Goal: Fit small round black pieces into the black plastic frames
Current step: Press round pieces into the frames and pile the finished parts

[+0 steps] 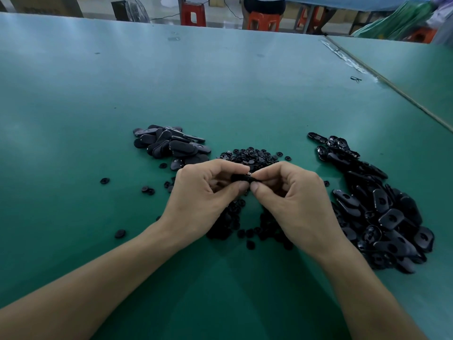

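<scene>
Fingertips (239, 187) of both hands met over one small part, held above the middle of the tabletop (220, 82). Your left hand (206, 192) pinched a black frame (238, 177) between thumb and curled fingers, and your right hand (291, 195) pinched the same frame from the other side, the two thumb tips touching. Whether a round piece already sat under your right fingers could not be told, as they hid the joint; only a small bright glint showed there. To judge by that grip, you were at the pressing-in step for this one frame. Directly beneath and just beyond your hands lay the heap of small round pieces (252, 157), with a few strays (105, 180) scattered toward the left edge. Left of the heap sat a pile of smooth oval parts (169, 146), probably frames already fitted. Toward the right edge a larger pile of open frames (382, 212) showed their hollow sides, most likely waiting their turn. The next move called for a firm, square squeeze until the round piece seated flush. After that you would need to drop the finished frame on the left pile and reach right for a fresh one. Beyond the far edge stood orange stools (263, 20) and a fan (133, 9).
</scene>
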### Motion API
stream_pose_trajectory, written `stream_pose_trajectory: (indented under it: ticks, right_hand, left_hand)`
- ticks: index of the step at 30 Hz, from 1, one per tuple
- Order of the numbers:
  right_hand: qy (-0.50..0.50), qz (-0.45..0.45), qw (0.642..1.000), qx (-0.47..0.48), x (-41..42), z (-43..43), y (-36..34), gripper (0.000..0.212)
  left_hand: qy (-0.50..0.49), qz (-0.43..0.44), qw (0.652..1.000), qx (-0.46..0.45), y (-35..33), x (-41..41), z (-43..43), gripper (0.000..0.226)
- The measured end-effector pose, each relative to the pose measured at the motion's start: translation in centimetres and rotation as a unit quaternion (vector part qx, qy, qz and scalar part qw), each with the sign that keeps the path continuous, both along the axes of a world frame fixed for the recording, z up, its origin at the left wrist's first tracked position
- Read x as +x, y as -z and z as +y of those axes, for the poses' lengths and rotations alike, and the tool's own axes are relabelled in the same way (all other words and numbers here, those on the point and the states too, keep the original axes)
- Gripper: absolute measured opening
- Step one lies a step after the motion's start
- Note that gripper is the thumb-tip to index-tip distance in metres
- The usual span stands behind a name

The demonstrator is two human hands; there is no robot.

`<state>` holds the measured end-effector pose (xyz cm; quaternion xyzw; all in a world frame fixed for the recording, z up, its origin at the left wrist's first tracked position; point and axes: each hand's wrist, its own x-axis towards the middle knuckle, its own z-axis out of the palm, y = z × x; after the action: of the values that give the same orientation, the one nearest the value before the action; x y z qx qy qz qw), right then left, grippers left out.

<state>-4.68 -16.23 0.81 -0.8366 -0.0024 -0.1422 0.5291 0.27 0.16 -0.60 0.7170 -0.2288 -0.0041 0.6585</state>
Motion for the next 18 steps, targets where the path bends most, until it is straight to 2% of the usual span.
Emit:
stream_pose_trajectory:
  ticks: [7, 18]
  right_hand:
    - [0.016, 0.016, 1.000, 0.017, 0.07, 0.14, -0.01, 0.011]
    - [0.005, -0.002, 1.000, 0.009, -0.15, 0.05, -0.39, 0.017]
  left_hand:
    - [0.010, 0.010, 1.000, -0.015, -0.02, 0.01, 0.13, 0.031]
    - [0.006, 0.000, 1.000, -0.025, -0.25, 0.34, 0.26, 0.032]
